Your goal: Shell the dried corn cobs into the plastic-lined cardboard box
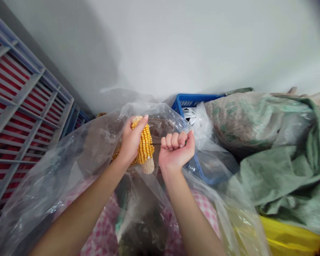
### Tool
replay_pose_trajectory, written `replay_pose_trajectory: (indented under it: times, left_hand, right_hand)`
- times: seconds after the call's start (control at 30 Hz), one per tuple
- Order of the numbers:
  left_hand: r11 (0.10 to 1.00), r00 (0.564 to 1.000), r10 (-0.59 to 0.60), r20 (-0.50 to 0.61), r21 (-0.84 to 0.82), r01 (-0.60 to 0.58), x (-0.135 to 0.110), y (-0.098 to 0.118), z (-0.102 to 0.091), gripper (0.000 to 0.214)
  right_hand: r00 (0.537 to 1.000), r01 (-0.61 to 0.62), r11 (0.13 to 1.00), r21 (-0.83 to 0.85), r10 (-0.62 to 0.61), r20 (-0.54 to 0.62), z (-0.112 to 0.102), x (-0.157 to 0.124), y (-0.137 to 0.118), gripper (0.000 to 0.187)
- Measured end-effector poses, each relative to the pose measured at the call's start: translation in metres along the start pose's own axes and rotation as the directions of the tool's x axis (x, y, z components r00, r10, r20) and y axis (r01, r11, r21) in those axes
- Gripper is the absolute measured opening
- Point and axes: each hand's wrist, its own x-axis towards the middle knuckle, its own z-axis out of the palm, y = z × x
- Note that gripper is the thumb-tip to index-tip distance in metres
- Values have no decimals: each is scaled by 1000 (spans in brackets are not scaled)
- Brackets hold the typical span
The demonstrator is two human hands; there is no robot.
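Note:
My left hand [132, 140] is wrapped round a dried yellow corn cob [145, 144], holding it upright with its bare pale end pointing down. My right hand [176, 149] is a closed fist just right of the cob; whether anything is inside it is hidden. Both hands hover over a large clear plastic bag [77, 153] spread across my lap, which is covered by pink checked cloth [202, 206].
A grey and red slatted crate [21, 117] stands at the left. A blue plastic basket [192, 101] sits behind the bag against a white wall. Green woven sacks [277, 149] pile up at the right, above a yellow bag [290, 238].

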Motion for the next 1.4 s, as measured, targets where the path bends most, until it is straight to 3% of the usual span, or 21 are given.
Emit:
replay_pose_trajectory:
  times: [0.47, 0.9, 1.03, 1.2, 1.3, 1.4]
  left_hand:
    - [1000, 1000, 24, 5, -12, -24, -4, 0, 7, 33]
    - [985, 979, 169, -113, 36, -166, -5, -14, 9, 31]
    - [998, 985, 48, -163, -29, -53, -10, -15, 11, 32]
    - [985, 965, -162, -208, -95, 144, -10, -10, 10, 37]
    - [977, 968, -206, -143, -91, 194, -9, -6, 6, 39]
    - [995, 988, -103, -111, -24, 101, -5, -5, -2, 39]
  right_hand:
    - [1000, 29, 1000, 13, -29, 3, 0, 0, -6, 53]
    - [981, 188, 980, -71, -183, 65, -4, -3, 24, 53]
    - [944, 309, 918, -248, -265, 195, -10, -13, 37, 56]
    - [837, 493, 699, -517, -219, 502, -32, -20, 51, 56]
    - [827, 488, 703, -517, -183, 532, -41, -21, 54, 55]
    - [821, 461, 735, -496, -142, 552, -39, -23, 51, 54]
